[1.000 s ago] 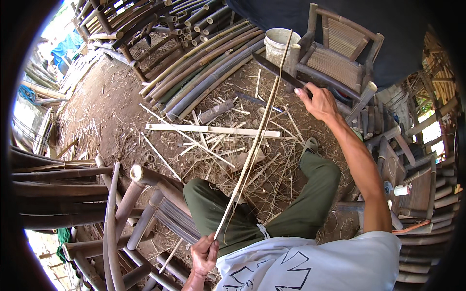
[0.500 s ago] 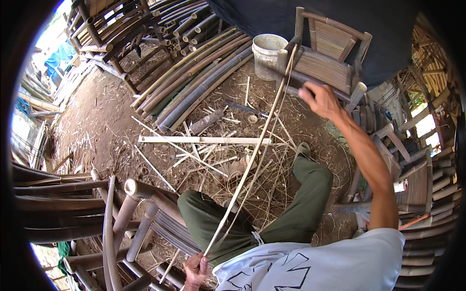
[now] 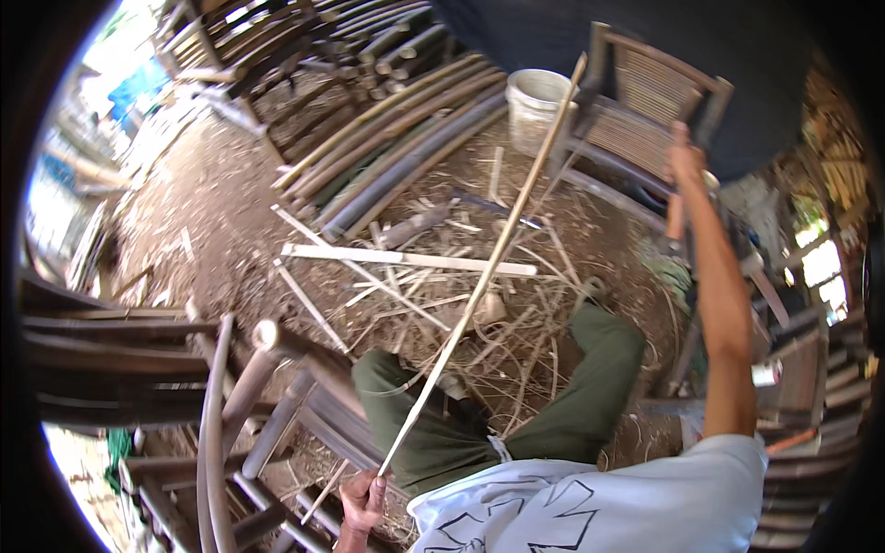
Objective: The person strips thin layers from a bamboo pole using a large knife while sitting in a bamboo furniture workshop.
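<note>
My left hand (image 3: 362, 502), low in the view, is closed around the near end of a long, pale bamboo strip (image 3: 475, 300). The strip slants up across my lap to the right, and its far tip passes in front of a white bucket and a bamboo chair (image 3: 613, 134). My right hand (image 3: 684, 161) is raised at the upper right, apart from the strip, its fingers curled and blurred. Just below it shows an orange-brown, handle-like piece (image 3: 676, 217); what the hand grips is not clear.
Between my feet lie bamboo shavings (image 3: 516, 346) and a flat pale slat (image 3: 406, 259). A dark blade-like tool (image 3: 493, 207) rests on the ground beyond them. Bamboo poles (image 3: 396, 138) are stacked behind, near the bucket (image 3: 533, 124). Bamboo furniture frames (image 3: 295, 346) stand at my left.
My right hand has swung to the right, away from the strip. The strip stays in my left hand. The whole view has shifted slightly, moving the scene rightward.
</note>
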`<state>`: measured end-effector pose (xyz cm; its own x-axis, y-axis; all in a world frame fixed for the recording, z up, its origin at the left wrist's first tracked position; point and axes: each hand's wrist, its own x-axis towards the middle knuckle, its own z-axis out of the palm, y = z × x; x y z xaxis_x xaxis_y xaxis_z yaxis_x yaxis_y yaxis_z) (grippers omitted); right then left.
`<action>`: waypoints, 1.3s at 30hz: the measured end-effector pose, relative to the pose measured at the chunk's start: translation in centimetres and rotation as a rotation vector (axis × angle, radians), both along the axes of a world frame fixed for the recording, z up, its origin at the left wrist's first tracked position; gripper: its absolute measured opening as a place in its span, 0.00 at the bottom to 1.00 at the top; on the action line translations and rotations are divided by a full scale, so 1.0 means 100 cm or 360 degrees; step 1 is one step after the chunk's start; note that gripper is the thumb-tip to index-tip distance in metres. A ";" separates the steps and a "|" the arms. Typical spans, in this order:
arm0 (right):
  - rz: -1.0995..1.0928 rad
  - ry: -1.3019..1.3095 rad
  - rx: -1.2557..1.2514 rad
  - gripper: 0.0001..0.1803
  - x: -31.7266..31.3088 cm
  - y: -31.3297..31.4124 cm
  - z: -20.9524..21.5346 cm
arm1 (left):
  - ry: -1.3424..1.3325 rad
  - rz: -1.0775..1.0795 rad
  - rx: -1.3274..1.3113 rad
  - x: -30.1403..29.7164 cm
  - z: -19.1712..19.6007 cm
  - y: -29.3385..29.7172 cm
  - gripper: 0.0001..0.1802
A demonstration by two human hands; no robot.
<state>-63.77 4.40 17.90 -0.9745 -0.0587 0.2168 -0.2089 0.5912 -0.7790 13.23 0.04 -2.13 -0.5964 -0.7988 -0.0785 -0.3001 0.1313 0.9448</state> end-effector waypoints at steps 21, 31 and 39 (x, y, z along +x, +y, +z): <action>0.1463 -0.1698 0.0228 0.26 0.285 -0.070 -0.304 | 0.0628 0.2265 -0.0116 0.047 0.153 0.041 0.15; 0.1269 -0.1815 0.0376 0.23 0.269 -0.094 -0.367 | 0.1115 0.2949 0.0370 0.054 0.026 0.121 0.11; 0.1333 -0.1764 0.0442 0.23 0.270 -0.094 -0.370 | 0.1274 0.2922 0.0371 0.054 0.012 0.098 0.11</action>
